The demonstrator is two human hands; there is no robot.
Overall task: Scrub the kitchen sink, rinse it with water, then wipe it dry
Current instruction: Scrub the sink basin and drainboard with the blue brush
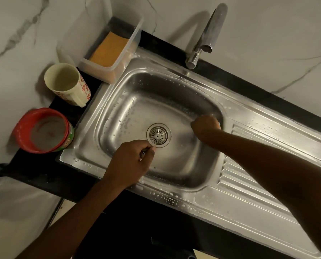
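Two hands are down in the steel sink (pixel 116 116), which is set into the black worktop (pixel 174 230) and flecked with suds. The right hand (pixel 205 126) is against the basin's right wall, its fingers curled into a fist; what they grip cannot be told. The left hand (pixel 129 159) is just beside the drain strainer (pixel 158 135), its fingers loosely curled, possibly pinching something small. A tap (pixel 210 32) stands behind.

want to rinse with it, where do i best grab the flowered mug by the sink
By its handle, which juts from the flowered mug on the side facing the sink. The mug stands upright, so come from the sink side and curl fingers round it.
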